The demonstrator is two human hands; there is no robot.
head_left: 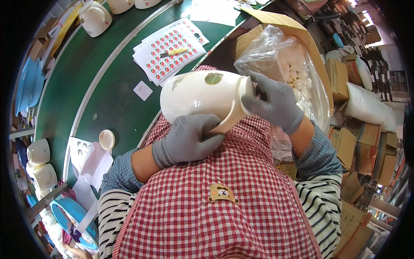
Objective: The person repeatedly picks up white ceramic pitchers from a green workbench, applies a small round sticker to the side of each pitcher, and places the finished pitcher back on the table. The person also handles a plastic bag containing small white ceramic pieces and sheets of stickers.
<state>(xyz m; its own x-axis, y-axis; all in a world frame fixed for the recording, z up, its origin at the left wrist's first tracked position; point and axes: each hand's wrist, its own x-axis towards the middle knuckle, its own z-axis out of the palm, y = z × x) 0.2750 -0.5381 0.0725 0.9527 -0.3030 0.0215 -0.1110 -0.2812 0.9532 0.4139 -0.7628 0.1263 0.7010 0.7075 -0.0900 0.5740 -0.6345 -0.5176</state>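
Observation:
A glossy white jug (200,97) lies on its side in front of my chest, with a green oval mark and a faint printed pattern on its body. My left hand (187,140), in a grey glove, is closed on the jug's handle from below. At the rim end, my gloved right hand (276,101) grips the edge, its thumb on the near side and its fingers partly hidden behind the rim. Whether a separate part is in the right fingers cannot be made out.
A green work surface (116,82) holds sheets of red-and-green round stickers (166,64) with a yellow-handled tool (174,52), a small white card (142,90) and a round cream cap (107,140). An open carton (317,47) of bagged cream parts stands right. More white jugs (95,19) are far left.

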